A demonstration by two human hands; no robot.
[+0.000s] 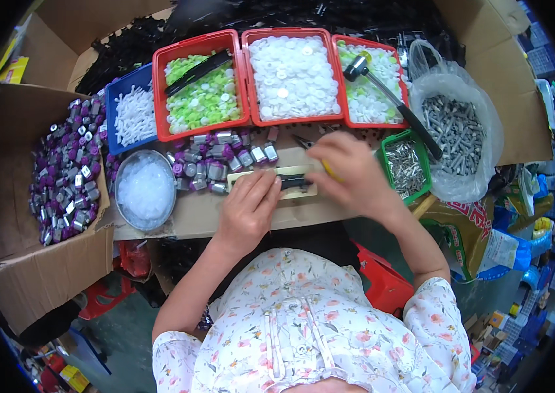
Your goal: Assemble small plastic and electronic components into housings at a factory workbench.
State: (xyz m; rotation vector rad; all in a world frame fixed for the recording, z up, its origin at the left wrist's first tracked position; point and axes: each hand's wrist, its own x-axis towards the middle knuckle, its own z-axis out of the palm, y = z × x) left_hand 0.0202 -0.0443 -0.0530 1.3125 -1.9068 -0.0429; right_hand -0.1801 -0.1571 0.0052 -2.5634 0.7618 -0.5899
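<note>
From the head camera, a small black plastic part (pixel 295 183) lies on a pale cream rectangular jig block (pixel 277 183), long axis running left to right, directly ahead of both hands. The left hand (pixel 248 208) rests flat, fingers extended, pressing the block's left end. The right hand (pixel 349 173) is curled around a thin yellow-handled tool (pixel 330 171), just beside the part and nearer to it. To the right stands a yellow sack with red print (pixel 464 229); far left, a yellow packet (pixel 12 69).
</note>
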